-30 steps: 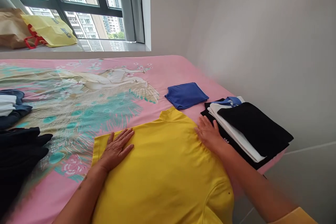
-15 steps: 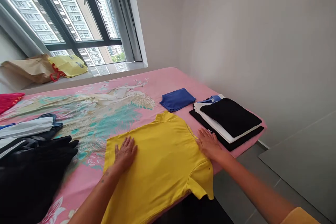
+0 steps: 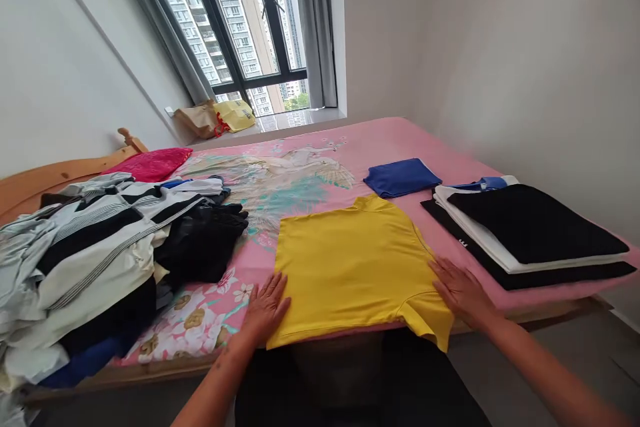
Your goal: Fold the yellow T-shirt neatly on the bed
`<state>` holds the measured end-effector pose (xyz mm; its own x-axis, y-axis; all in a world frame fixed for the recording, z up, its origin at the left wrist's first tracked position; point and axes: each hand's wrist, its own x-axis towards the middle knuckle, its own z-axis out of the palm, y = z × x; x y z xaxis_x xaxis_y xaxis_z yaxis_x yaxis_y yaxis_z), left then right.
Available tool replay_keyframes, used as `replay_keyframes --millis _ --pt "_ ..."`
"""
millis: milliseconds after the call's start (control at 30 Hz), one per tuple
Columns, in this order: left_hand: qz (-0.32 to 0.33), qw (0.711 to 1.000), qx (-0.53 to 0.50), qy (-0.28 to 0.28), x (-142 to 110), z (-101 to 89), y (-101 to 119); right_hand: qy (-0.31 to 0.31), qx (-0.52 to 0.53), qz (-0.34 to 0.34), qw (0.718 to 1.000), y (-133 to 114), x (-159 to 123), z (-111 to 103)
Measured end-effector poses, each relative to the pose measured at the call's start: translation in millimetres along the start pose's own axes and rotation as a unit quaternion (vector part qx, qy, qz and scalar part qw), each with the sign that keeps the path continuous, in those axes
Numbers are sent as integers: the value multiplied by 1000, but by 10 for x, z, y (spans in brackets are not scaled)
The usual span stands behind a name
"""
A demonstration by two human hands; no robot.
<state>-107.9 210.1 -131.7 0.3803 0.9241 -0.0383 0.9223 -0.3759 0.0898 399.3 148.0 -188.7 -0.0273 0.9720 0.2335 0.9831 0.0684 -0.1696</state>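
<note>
Clock centred on the shirt: we see pale walls (image 3: pixel 540 67) all round the bkgd and a dark-framed window (image 3: pixel 240 20) at 11 o'clock, tower blocks outside. Bed (image 3: pixel 390 140) below: pink sheet w/ white bird & teal pattern. At 9, a big loose heap of clothes (image 3: pixel 120 240), mostly white, grey & blk.

We've the yellow shirt (image 3: pixel 345 267) laid flat at the bed's near edge: plain, bright, a few soft creases, stand-up collar at 12, straight edge at 9, short sleeve drooping over the edge at 4.

Neat stack of garments (image 3: pixel 540 220) betw 2 & 3, blk & white w/ a bit of blue; pink cushion (image 3: pixel 150 163) at 10; folded blue garment (image 3: pixel 403 177) at 1.

Betw 10 & 11, a brown paper bag (image 3: pixel 197 120) and yellow bag (image 3: pixel 235 115), its print too small to read.

Our left hand (image 3: pixel 267 307) rests at 8, our right hand (image 3: pixel 463 290) at 3, both spread, fingers on the shirt's edges, gripping nothing. White marks (image 3: pixel 463 243) on the stack's bottom blk garment: illegible.
</note>
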Motion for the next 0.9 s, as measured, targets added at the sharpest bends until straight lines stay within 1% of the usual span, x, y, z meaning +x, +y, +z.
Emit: replay_keyframes --millis 67,100,167,233,300,333,433,533,700,833,900 --pt "-6 1000 2 5 -339 9 -340 30 30 -42 998 222 -172 -12" --pt "-3 1000 2 11 -478 10 -444 45 44 -63 996 287 -229 -24" --pt "7 999 -1 36 -680 0 -536 66 61 -102 991 343 -289 -59" --pt "21 997 -2 69 -775 -27 -518 73 57 -140 986 339 -295 -113" --pt "52 994 -4 91 -786 -67 -452 63 39 -185 980 314 -270 -186" --pt "74 993 -4 93 -772 -89 -418 53 29 -206 977 302 -250 -228" --pt "149 987 1 66 -693 -133 -354 7 2 -259 966 273 -165 -343" --pt "189 981 1 37 -620 -129 -359 -41 -11 -283 958 257 -64 -418" --pt "202 979 4 26 -606 -104 -393 -65 -8 -287 956 239 10 -468" --pt "191 981 15 9 -636 -97 -354 -60 -3 -311 948 264 -40 -447" --pt "178 984 20 10 -638 -85 -324 -52 1 -321 946 292 -62 -411"
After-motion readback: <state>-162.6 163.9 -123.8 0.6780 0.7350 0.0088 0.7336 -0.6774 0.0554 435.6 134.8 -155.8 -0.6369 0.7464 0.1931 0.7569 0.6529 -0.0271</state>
